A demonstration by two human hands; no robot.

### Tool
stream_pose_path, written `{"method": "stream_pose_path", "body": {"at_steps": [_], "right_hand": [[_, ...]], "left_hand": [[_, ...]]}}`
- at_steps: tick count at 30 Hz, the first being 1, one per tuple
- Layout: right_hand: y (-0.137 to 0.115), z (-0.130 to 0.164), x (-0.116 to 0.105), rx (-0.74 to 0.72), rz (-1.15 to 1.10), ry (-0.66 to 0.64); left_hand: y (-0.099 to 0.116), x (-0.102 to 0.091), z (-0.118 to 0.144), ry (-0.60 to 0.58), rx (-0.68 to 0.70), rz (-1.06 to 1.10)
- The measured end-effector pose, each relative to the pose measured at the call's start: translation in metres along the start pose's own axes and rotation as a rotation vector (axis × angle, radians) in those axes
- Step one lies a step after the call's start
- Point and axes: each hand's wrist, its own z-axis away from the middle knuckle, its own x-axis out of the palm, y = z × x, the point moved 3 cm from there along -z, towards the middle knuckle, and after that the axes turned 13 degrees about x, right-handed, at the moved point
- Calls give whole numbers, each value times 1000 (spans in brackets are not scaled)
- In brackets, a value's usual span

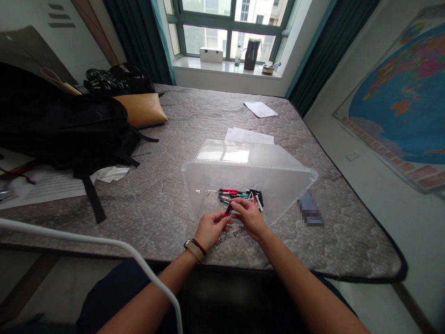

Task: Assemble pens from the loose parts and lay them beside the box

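Observation:
Both my hands meet at the near rim of a clear plastic bin [278, 160] that lies on a grey quilted mattress [167, 195]. Together my left hand [209, 228] and my right hand [249, 217] pinch one small dark pen [228, 209], with a red band, between their fingertips. Just beyond my fingers, inside the bin, lies a loose pile of several pens [239, 195] in red, black, teal and white. My left wrist wears a watch with a tan strap and a red band.
A black backpack [66, 125] with trailing straps sits at the left, a tan cushion [141, 109] behind it. Papers [248, 135] lie beyond the bin. A blurred dark object [310, 208] rests right of the bin. A white tube [104, 246] crosses the lower left. A map covers the right wall.

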Motion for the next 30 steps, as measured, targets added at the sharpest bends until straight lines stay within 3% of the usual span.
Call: {"method": "stream_pose_path", "body": {"at_steps": [8,14,19,22,25,30], "right_hand": [[7,-1,5,-74,29,102],[3,0,2,-72,107,36],[8,1,6,-52,109,79],[7,2,7,-112,214,88],[-3,2,0,-207,313,140],[-26,-1,-32,-320,221,399]], "left_hand": [[2,-6,3,65,133,-336],[4,8,4,-123,79,-79],[4,6,3,-79,53,-38],[6,6,3,-69,63,-35],[3,7,2,6,-45,90],[-2,6,2,159,-311,436]]}}
